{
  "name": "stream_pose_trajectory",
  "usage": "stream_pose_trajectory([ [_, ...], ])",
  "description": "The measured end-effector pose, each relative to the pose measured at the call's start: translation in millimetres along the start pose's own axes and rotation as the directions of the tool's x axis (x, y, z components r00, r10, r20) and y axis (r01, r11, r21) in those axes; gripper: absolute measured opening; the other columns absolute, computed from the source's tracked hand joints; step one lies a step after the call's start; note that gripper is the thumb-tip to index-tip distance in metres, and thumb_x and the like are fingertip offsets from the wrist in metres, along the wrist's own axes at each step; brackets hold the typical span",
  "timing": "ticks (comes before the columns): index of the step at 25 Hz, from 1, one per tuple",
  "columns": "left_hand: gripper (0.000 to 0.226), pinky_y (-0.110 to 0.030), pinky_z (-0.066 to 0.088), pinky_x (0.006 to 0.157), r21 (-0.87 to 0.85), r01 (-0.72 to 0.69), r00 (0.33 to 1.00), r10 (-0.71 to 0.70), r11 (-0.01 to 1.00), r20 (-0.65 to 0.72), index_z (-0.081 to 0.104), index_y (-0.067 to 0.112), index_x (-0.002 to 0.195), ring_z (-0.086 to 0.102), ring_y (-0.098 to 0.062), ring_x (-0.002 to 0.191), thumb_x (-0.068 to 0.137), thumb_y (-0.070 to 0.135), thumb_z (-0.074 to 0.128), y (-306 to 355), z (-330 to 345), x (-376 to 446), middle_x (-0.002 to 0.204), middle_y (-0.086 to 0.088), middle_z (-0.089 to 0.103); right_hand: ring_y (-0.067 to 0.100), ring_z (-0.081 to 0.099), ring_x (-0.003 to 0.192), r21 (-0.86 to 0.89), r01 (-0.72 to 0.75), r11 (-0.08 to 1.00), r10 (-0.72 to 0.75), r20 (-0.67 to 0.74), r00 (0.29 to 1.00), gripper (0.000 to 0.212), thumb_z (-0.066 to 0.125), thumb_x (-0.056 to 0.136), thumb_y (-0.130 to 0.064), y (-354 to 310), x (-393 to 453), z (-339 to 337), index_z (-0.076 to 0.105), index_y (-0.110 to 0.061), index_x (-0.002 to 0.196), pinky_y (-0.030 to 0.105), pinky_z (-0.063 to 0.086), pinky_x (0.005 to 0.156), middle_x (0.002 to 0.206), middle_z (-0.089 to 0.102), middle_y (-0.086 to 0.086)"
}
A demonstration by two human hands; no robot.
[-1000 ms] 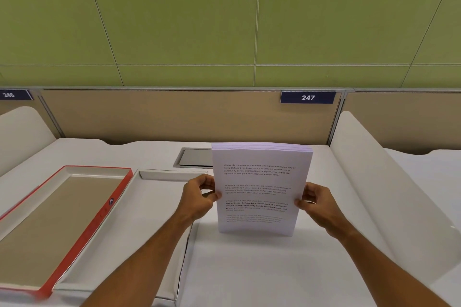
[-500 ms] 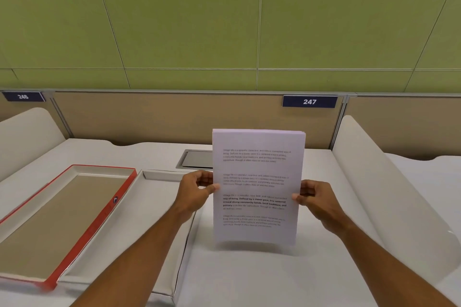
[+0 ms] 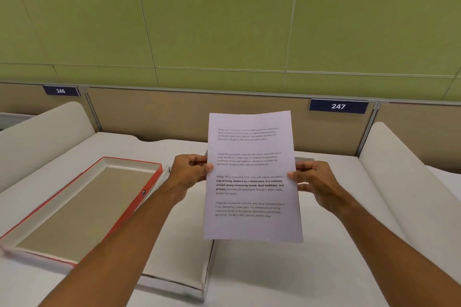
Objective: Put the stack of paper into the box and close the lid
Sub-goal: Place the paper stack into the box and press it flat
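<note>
A white stack of paper (image 3: 252, 227) with printed text is held upright in the air above the desk, its printed face toward me. My left hand (image 3: 189, 172) grips its left edge and my right hand (image 3: 313, 180) grips its right edge, thumbs on the front. Below and to the left lies the open white box (image 3: 179, 252), partly hidden by my left forearm and the paper. The red-edged lid (image 3: 79, 209) lies upside down beside the box on the left, showing its brown inside.
The white desk (image 3: 299, 276) has curved white side dividers at left (image 3: 42, 132) and right (image 3: 404, 182). A beige back panel carries number plates 246 (image 3: 61, 90) and 247 (image 3: 338, 106). A metal cable hatch (image 3: 303, 159) sits behind the paper.
The stack has been lifted off the desk, where its lower edge rested, and now hangs higher in both hands. The view has shifted to the left.
</note>
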State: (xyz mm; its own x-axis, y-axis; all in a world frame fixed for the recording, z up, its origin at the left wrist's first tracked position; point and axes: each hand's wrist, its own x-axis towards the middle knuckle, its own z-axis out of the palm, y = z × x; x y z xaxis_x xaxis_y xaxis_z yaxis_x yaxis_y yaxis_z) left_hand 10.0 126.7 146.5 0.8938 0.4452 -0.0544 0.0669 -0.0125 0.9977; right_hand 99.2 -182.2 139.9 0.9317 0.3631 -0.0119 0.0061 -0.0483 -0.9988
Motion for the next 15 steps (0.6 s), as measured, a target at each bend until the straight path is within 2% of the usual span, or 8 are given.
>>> stream_pose_trajectory([
  [3,0.017,-0.026,0.060,0.060,0.030,0.091,0.996,-0.091,0.995,-0.005,0.070,-0.002,0.097,0.075,-0.021,0.076,0.080,-0.001,0.073,-8,-38,17,0.095,-0.013,0.076,0.024,0.075,0.078,-0.023,-0.083,0.996,0.083,-0.024,0.996,0.016,0.068,0.081,-0.001,7,11,44,0.078,-0.005,0.094,0.030,0.057,0.064,0.094,0.080,0.012],
  [6,0.010,-0.028,0.060,0.057,0.069,0.198,0.980,-0.196,0.978,-0.030,0.069,-0.003,0.088,0.076,-0.022,0.073,0.079,-0.004,0.073,-23,-80,39,0.093,-0.016,0.077,0.023,0.076,0.072,-0.049,-0.205,0.978,0.201,-0.078,0.976,0.012,0.069,0.081,0.000,17,20,97,0.076,0.002,0.090,0.027,0.057,0.057,0.093,0.079,0.016],
  [9,0.025,-0.039,0.063,0.066,0.070,0.321,0.946,-0.315,0.945,-0.078,0.066,-0.009,0.101,0.075,-0.029,0.077,0.076,-0.011,0.070,-44,-113,58,0.098,-0.017,0.075,0.025,0.075,0.070,-0.053,-0.341,0.939,0.329,-0.161,0.931,0.021,0.070,0.080,0.002,30,28,149,0.066,0.015,0.096,0.025,0.056,0.050,0.090,0.077,0.018],
  [11,0.048,-0.043,0.063,0.067,0.070,0.374,0.926,-0.368,0.925,-0.086,0.058,-0.007,0.122,0.075,-0.030,0.082,0.076,-0.015,0.068,-60,-132,66,0.097,-0.012,0.073,0.027,0.074,0.072,-0.059,-0.415,0.908,0.397,-0.193,0.897,0.017,0.069,0.080,0.003,40,31,177,0.065,0.011,0.095,0.026,0.055,0.050,0.091,0.076,0.019],
  [12,0.051,-0.042,0.063,0.065,0.081,0.394,0.918,-0.388,0.915,-0.082,0.055,-0.006,0.126,0.075,-0.030,0.082,0.077,-0.016,0.067,-67,-141,69,0.098,-0.015,0.073,0.027,0.074,0.072,-0.060,-0.444,0.894,0.424,-0.208,0.881,0.012,0.068,0.080,0.004,44,32,189,0.065,0.007,0.091,0.027,0.055,0.050,0.092,0.075,0.020],
  [15,0.026,-0.039,0.063,0.060,0.187,0.439,0.898,-0.423,0.879,-0.121,0.061,-0.009,0.101,0.074,-0.029,0.073,0.076,-0.013,0.069,-83,-159,80,0.099,-0.024,0.073,0.026,0.073,0.067,-0.071,-0.510,0.857,0.480,-0.247,0.841,0.005,0.064,0.081,0.005,58,37,220,0.062,0.001,0.083,0.026,0.054,0.047,0.084,0.074,0.017],
])
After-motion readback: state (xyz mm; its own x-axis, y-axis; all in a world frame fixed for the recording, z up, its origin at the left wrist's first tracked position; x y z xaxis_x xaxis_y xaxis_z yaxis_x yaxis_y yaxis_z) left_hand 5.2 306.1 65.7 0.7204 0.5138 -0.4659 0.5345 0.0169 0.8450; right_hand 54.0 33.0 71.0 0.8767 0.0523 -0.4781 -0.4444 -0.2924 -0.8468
